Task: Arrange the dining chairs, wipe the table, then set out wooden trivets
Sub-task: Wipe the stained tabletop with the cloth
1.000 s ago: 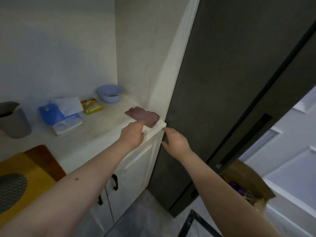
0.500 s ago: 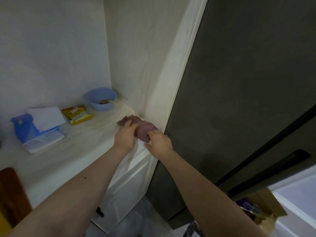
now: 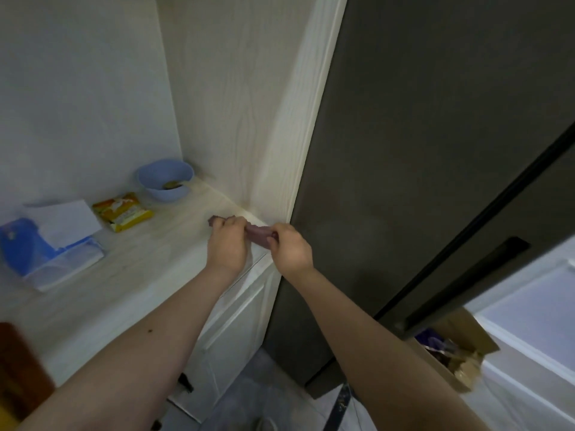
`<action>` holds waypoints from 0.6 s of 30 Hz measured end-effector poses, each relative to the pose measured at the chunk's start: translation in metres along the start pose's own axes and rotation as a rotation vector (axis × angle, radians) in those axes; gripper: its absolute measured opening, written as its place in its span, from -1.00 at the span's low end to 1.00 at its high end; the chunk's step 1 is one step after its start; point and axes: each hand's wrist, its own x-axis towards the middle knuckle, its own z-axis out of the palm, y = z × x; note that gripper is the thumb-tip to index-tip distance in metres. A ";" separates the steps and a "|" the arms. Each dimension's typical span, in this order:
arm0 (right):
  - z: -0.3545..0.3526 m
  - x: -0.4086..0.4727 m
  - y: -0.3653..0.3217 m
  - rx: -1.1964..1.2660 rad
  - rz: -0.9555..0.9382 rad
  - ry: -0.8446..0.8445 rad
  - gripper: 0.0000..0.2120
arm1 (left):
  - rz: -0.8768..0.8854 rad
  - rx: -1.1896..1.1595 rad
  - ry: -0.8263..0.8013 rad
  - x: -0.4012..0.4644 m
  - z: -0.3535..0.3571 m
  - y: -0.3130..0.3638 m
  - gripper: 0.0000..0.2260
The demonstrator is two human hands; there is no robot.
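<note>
Both hands pinch a purplish cloth (image 3: 258,236) at the counter's (image 3: 130,275) right front corner: the left hand (image 3: 228,244) curls over its left end, the right hand (image 3: 291,248) grips its right end. The yellow packet's (image 3: 123,211) print is too blurred to read.

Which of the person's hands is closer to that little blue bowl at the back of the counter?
Left. The left hand grips the purplish cloth nearer the blue bowl; the right hand holds its far end.
</note>
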 end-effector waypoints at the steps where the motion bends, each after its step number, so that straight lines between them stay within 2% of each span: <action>1: -0.003 -0.010 0.002 0.021 0.025 0.026 -0.81 | 0.033 -0.009 0.003 -0.006 0.000 0.004 -0.83; 4: -0.012 -0.035 0.011 0.083 0.075 0.076 -0.82 | 0.122 0.032 0.071 -0.021 0.004 0.016 -0.90; 8: -0.021 -0.080 0.030 0.166 0.123 0.137 -0.85 | 0.206 0.076 0.127 -0.052 0.015 0.040 -0.90; 11: -0.028 -0.135 0.056 0.135 0.167 0.106 -0.87 | 0.367 0.064 0.099 -0.090 0.034 0.059 -0.91; 14: -0.044 -0.188 0.080 0.170 0.254 0.101 -0.89 | 0.513 -0.007 0.015 -0.125 0.054 0.085 -0.82; 18: -0.071 -0.262 0.113 0.287 0.457 0.134 -0.92 | 0.629 -0.057 -0.104 -0.180 0.071 0.132 -0.91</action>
